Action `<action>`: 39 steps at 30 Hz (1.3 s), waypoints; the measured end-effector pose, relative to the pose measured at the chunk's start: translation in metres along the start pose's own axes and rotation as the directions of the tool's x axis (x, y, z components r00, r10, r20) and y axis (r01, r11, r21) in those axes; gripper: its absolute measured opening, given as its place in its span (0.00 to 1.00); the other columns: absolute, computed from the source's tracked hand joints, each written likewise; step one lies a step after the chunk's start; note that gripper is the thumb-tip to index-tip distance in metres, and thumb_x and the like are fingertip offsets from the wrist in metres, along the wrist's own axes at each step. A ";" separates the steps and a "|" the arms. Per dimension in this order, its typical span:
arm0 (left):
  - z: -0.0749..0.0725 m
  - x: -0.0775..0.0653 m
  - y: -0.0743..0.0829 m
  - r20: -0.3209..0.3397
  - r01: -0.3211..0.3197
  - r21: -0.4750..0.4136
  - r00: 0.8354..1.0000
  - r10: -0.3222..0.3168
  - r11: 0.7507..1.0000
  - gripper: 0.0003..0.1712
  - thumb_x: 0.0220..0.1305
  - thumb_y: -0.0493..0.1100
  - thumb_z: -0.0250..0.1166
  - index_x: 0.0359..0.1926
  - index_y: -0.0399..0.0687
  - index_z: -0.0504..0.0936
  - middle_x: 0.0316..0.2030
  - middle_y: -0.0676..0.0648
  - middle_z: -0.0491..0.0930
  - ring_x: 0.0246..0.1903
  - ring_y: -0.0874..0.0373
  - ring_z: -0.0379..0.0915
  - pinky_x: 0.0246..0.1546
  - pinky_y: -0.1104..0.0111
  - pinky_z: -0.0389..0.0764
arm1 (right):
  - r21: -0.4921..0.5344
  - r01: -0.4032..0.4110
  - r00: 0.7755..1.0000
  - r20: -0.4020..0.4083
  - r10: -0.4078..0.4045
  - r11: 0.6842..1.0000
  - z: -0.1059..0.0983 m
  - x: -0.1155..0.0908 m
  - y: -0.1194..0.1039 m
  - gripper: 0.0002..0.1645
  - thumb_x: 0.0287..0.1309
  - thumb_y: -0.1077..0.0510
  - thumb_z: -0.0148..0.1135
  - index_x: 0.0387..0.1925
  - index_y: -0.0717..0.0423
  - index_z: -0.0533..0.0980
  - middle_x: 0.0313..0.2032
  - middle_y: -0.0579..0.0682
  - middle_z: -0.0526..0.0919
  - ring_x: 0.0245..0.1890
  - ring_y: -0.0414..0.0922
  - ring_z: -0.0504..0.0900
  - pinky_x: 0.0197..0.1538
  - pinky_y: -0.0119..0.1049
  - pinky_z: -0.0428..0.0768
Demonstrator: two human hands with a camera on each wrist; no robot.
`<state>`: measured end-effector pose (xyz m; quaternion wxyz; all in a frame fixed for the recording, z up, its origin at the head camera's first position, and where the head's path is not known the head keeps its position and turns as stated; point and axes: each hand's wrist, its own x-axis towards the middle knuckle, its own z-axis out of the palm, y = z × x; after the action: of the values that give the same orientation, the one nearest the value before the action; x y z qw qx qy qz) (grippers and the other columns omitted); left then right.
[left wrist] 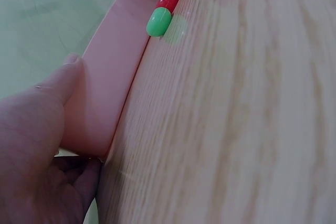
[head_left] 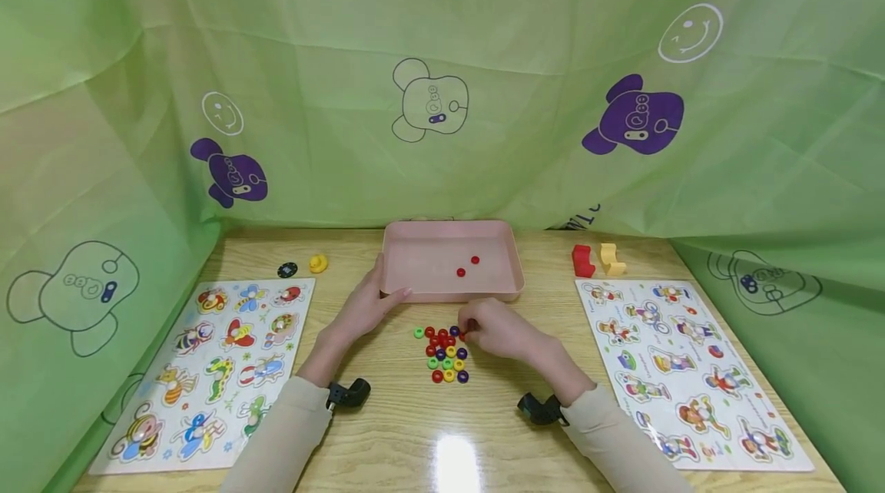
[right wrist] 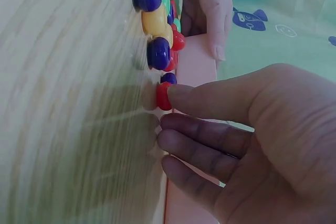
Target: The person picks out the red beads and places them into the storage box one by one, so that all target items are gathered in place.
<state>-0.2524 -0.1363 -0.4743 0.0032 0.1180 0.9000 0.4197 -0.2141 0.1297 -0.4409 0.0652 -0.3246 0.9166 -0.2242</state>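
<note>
A shallow pink tray [head_left: 452,296] stands at the back of the table with two red beads [head_left: 475,259] inside. My left hand [head_left: 362,305] grips its front left corner, the thumb on the front wall [left wrist: 100,93] and the other fingers bent round the side. In front of the tray lies a cluster of red, yellow, green and purple beads [head_left: 450,352]. At the cluster's right edge my right hand [head_left: 501,330] pinches a red bead [right wrist: 164,96] low at the tabletop; the thumb is on it, and the opposing fingertip is partly hidden.
Picture puzzle boards flank the work area, one with insects [head_left: 214,378] at left, one with figures [head_left: 691,378] at right. A black disc [head_left: 287,269] and yellow duck [head_left: 318,263] sit back left; red [head_left: 583,261] and yellow [head_left: 611,259] curved blocks back right. Green cloth [head_left: 332,170] encloses the table.
</note>
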 end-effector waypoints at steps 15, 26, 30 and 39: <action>0.000 -0.001 0.000 0.005 0.019 0.010 1.000 -0.019 1.000 0.54 0.61 0.63 0.56 0.72 0.51 0.30 0.73 0.43 0.42 0.70 0.47 0.47 0.68 0.52 0.56 | -0.043 -0.005 1.000 -0.022 0.004 0.999 0.008 0.002 -0.006 0.05 0.50 0.61 0.65 0.27 0.48 0.77 0.27 0.41 0.77 0.28 0.37 0.70 0.33 0.28 0.71; 0.001 0.001 -0.002 0.000 0.036 0.013 0.999 -0.036 0.999 0.55 0.60 0.64 0.56 0.73 0.47 0.33 0.73 0.43 0.41 0.71 0.47 0.46 0.68 0.52 0.55 | 0.092 -0.038 0.990 -0.129 0.050 0.995 -0.016 0.013 0.003 0.04 0.51 0.65 0.63 0.29 0.53 0.79 0.28 0.41 0.78 0.30 0.37 0.73 0.34 0.29 0.74; 0.000 0.001 -0.001 -0.011 0.037 0.029 0.999 -0.036 0.999 0.55 0.60 0.64 0.56 0.73 0.47 0.33 0.73 0.42 0.41 0.71 0.46 0.46 0.68 0.52 0.55 | 0.169 -0.041 0.967 -0.242 0.082 0.985 -0.024 0.028 0.019 0.03 0.50 0.65 0.65 0.29 0.57 0.79 0.29 0.45 0.79 0.31 0.39 0.76 0.35 0.30 0.76; 0.000 0.001 0.000 -0.002 0.035 0.015 0.999 -0.035 0.999 0.55 0.60 0.64 0.56 0.72 0.51 0.31 0.73 0.44 0.40 0.71 0.47 0.45 0.69 0.53 0.54 | 0.234 -0.214 0.912 -0.301 0.280 0.948 -0.023 0.047 0.052 0.04 0.45 0.68 0.63 0.25 0.60 0.76 0.23 0.50 0.78 0.25 0.43 0.71 0.28 0.32 0.71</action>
<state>-0.2534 -0.1360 -0.4747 0.0089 0.1021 0.9050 0.4129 -0.2860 0.1448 -0.4433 -0.0297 -0.1556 0.9215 -0.3546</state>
